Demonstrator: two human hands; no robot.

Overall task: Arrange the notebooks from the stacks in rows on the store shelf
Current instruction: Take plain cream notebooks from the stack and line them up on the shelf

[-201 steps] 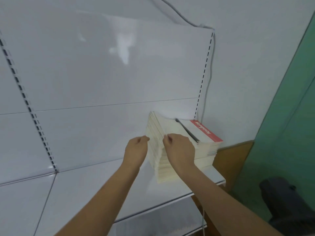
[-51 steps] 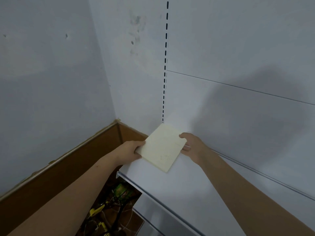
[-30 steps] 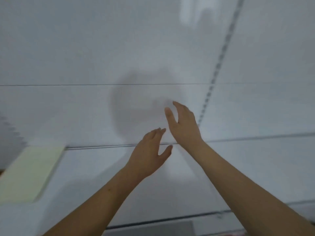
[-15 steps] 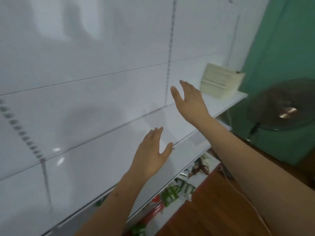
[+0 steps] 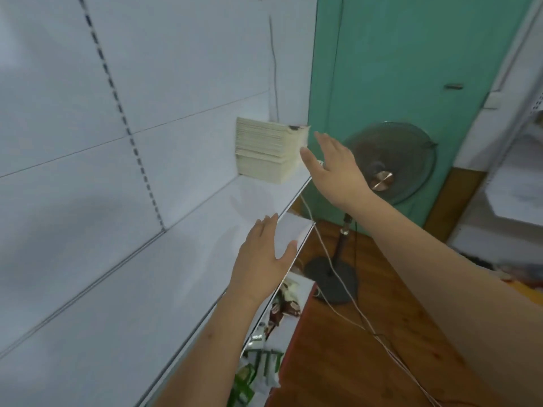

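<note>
While both hands hang empty with fingers straight, the left hand (image 5: 261,259) is nearest, palm down over the front edge of the white shelf (image 5: 164,289). Farther on, the right hand (image 5: 333,168) reaches toward the stack of notebooks (image 5: 266,154), just beside its near corner. That stack lies flat at the shelf's far end, page edges facing the camera, against the back panel.

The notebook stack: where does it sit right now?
The notebook stack sits at the far right end of the white shelf, against the back panel, just left of the open right hand.
</note>
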